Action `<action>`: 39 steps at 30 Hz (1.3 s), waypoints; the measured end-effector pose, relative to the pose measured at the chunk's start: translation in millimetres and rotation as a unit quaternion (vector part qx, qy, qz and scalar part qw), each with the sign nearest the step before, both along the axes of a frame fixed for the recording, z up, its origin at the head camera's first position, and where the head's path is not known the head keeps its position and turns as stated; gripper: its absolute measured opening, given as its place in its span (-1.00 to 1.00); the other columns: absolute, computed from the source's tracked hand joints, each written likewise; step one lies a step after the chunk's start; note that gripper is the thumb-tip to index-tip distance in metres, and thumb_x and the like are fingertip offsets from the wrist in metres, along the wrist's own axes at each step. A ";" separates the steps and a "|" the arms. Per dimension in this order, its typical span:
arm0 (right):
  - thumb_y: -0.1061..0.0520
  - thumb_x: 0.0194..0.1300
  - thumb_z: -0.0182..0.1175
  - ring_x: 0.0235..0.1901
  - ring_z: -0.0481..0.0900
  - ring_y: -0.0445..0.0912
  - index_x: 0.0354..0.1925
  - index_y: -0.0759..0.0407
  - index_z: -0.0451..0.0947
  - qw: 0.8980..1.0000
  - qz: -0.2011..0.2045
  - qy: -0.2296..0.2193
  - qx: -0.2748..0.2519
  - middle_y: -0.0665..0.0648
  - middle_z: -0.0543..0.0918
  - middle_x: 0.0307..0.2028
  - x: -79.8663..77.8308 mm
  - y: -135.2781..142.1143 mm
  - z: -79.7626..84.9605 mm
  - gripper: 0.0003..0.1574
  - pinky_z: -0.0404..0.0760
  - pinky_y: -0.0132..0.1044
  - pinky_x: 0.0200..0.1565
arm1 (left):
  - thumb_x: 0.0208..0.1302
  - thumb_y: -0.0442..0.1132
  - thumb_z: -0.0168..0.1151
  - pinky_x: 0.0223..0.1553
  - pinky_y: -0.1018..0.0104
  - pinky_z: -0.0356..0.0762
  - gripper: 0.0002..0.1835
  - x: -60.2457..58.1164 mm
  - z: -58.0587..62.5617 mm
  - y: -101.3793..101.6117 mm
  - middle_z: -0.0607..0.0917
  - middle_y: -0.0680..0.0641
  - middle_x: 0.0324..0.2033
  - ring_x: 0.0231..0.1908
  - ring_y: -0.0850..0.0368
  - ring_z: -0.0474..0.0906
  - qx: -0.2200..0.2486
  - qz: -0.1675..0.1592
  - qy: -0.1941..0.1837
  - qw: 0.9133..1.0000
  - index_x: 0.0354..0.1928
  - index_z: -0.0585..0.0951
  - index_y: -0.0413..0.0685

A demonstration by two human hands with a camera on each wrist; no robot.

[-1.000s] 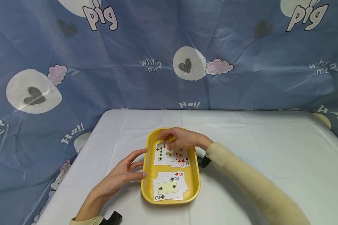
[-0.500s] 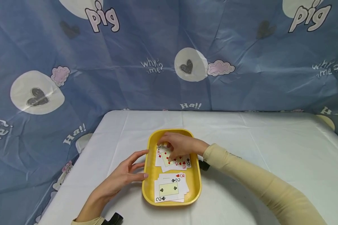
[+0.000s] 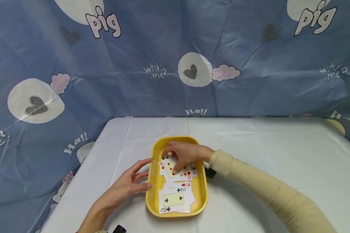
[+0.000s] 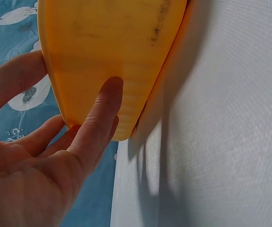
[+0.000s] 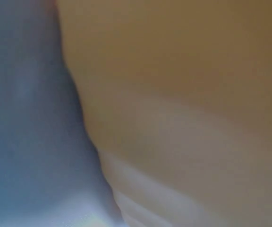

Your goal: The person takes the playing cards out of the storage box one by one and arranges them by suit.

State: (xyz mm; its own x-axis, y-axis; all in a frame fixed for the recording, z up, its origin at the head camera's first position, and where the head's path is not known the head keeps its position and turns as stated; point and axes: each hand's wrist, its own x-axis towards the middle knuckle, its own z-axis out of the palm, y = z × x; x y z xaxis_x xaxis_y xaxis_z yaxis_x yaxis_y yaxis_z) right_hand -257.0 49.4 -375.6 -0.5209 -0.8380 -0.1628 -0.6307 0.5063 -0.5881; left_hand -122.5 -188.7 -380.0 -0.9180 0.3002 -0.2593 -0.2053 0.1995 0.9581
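A yellow tray (image 3: 202,207) on the white table holds two loose groups of playing cards. My right hand (image 3: 186,152) reaches into its far half, fingers bent and thumb on a three of diamonds (image 3: 169,167), which lies askew over other cards. A six of hearts (image 3: 189,176) and an eight of clubs (image 3: 194,170) peek out beside it. In the near half a two of clubs (image 3: 173,201) tops the other group, with a three of hearts (image 3: 188,184) behind. My left hand (image 3: 128,181) rests extended fingers and thumb against the tray's outer left wall (image 4: 93,42).
White cloth (image 3: 280,145) covers the table on both sides of the tray. A blue printed curtain (image 3: 151,94) hangs behind and down the left side. The right wrist view is filled mostly by a blurred beige sleeve (image 5: 183,94).
My right hand has drawn the three of diamonds a little toward me and turned it aslant over the far group. My left hand stays against the tray.
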 end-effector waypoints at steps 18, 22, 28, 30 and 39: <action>0.21 0.06 0.52 -0.18 0.46 -0.17 0.04 -0.08 0.49 0.995 0.094 -0.022 -0.017 -0.09 0.57 -0.09 0.9 3.5 -1.4 -0.39 0.45 -0.39 -0.10 | 0.13 -0.29 0.45 0.08 0.11 0.50 -0.18 -0.9 -1.5 3.2 0.11 0.03 0.47 0.32 -0.08 0.32 0.003 -0.006 0.001 1.000 0.42 0.31 0.21; 0.32 0.14 0.40 -0.36 0.45 -0.15 0.05 -0.10 0.49 0.995 0.085 -0.027 -0.037 -0.07 0.56 -0.07 1.2 5.1 -1.1 -0.42 0.48 -0.38 -0.30 | 0.13 -0.29 0.44 0.07 0.11 0.51 -0.19 -0.9 -2.0 3.3 0.11 0.02 0.47 0.32 -0.09 0.33 0.004 -0.004 0.000 1.000 0.41 0.32 0.23; 0.41 0.20 0.27 -0.35 0.45 -0.13 0.08 -0.10 0.52 0.996 0.055 -0.022 -0.074 -0.10 0.54 -0.04 -0.1 5.2 0.8 -0.42 0.45 -0.38 -0.29 | 0.14 -0.31 0.44 0.05 0.12 0.53 -0.20 0.2 -2.3 2.6 0.09 0.02 0.47 0.33 -0.10 0.31 0.012 -0.003 -0.006 1.000 0.41 0.32 0.25; 0.43 0.21 0.23 -0.37 0.45 -0.13 0.07 -0.09 0.55 0.994 0.047 -0.030 -0.096 -0.12 0.56 -0.06 -1.3 4.5 1.3 -0.44 0.46 -0.36 -0.29 | 0.14 -0.31 0.43 0.04 0.11 0.54 -0.20 0.8 -1.8 1.9 0.08 0.01 0.48 0.33 -0.12 0.30 0.014 -0.002 -0.008 1.000 0.41 0.32 0.25; 0.43 0.27 0.18 -0.13 0.52 -0.12 0.12 0.02 0.57 0.979 0.023 -0.066 -0.193 -0.09 0.58 0.06 -2.0 11.6 11.5 -0.48 0.57 -0.17 -0.07 | 0.15 -0.30 0.42 0.03 0.08 0.55 -0.19 1.8 -0.1 0.6 0.08 -0.04 0.48 0.33 -0.15 0.30 0.012 0.003 -0.016 1.000 0.43 0.29 0.20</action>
State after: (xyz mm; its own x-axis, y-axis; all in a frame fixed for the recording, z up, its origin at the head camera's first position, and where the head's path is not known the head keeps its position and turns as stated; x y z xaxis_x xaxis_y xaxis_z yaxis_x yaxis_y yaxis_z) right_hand -259.0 61.0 -364.1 -0.4767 -0.8726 0.1067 -0.5530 0.2033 -0.8080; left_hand -120.7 -188.2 -380.1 -0.9112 0.3015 -0.2807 -0.2363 0.1758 0.9557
